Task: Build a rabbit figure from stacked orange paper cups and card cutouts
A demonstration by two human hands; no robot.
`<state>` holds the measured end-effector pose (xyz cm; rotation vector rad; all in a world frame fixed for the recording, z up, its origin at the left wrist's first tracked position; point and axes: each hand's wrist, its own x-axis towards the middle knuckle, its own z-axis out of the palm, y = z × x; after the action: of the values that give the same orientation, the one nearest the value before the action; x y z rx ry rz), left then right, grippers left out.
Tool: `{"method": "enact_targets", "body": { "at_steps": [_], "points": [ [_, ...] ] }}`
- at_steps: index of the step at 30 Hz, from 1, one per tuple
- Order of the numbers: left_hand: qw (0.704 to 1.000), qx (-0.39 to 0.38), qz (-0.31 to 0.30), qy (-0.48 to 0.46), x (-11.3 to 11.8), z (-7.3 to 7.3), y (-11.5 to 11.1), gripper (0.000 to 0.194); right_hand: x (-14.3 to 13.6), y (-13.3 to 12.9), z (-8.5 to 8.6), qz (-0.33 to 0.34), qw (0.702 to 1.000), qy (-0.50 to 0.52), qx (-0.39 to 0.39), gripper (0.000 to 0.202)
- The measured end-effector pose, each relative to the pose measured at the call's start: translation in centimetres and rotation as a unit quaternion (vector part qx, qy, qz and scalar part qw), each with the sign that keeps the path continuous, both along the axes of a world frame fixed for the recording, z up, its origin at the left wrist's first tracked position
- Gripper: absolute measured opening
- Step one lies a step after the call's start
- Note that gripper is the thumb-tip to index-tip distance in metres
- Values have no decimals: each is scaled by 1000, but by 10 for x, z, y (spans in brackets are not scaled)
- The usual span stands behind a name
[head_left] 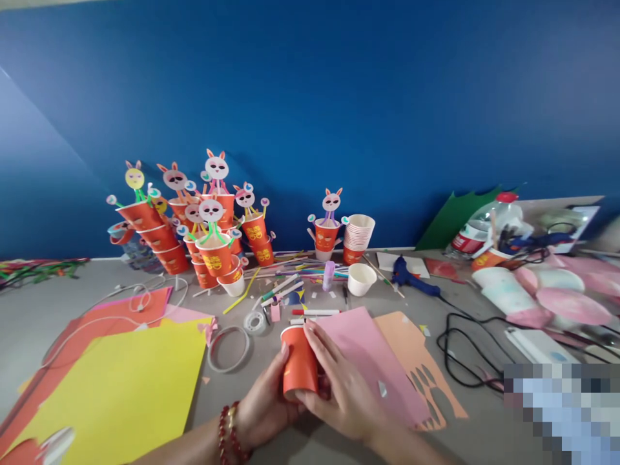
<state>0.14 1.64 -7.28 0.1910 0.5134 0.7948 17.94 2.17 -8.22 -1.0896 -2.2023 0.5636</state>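
Both hands hold an orange-red paper cup [299, 365] near the bottom centre, its pale rim at the upper end. My left hand [266, 407], with a red bead bracelet at the wrist, is closed around the cup's left side and underside. Against the right side lies my right hand [336, 387], fingers together along the wall and the thumb across the lower end. Just right of the hands is a pink sheet [371, 361]; a grey tape roll [228, 349] lies to their left. Markers [317, 312] lie just beyond the cup.
Stacked red cups with paper rabbit figures [216, 255] stand at back left. Further right are a white cup [361, 279], a cup stack [358, 236] and a blue glue gun [411, 279] with black cable. Yellow paper [130, 374] covers the left; a bottle [477, 229] stands back right.
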Motion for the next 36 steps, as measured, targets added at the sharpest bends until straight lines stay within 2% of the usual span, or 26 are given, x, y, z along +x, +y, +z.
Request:
{"method": "enact_targets", "body": {
  "at_steps": [5, 7, 10, 13, 14, 18, 21, 25, 32, 36],
  "points": [
    [1000, -3, -21, -16, -2, -1, 1, 62, 0, -1, 2, 9, 1000, -2, -9, 87],
    [1000, 9, -17, 1, -4, -1, 0, 57, 2, 1, 2, 24, 1000, -1, -5, 90],
    [997, 55, 25, 48, -8, 2, -2, 46, 9, 7, 10, 51, 999, 1, 7, 95],
    [985, 113, 92, 98, -11, 3, 1, 40, 20, 16, 27, 47, 999, -17, -15, 100],
    [980, 125, 109, 109, -12, 2, 2, 38, 22, 19, 33, 35, 998, -32, -37, 94],
    [980, 119, 122, 104, -13, -6, 9, 35, 24, 22, 49, -34, 980, -150, -122, 33],
    [988, 107, 93, 60, -15, -7, 13, 42, 19, 20, 45, -40, 967, -220, -121, 20],
    [994, 92, 60, -22, -18, -4, 14, 49, 12, 18, 36, -72, 961, -238, -122, 20],
    [993, 69, 31, -85, -20, -2, 12, 51, 7, 19, 32, -139, 959, -216, -117, 12],
    [993, 73, 45, -78, -21, -4, 13, 56, 16, 24, 29, -157, 968, -126, -149, 12]
  ]
}}
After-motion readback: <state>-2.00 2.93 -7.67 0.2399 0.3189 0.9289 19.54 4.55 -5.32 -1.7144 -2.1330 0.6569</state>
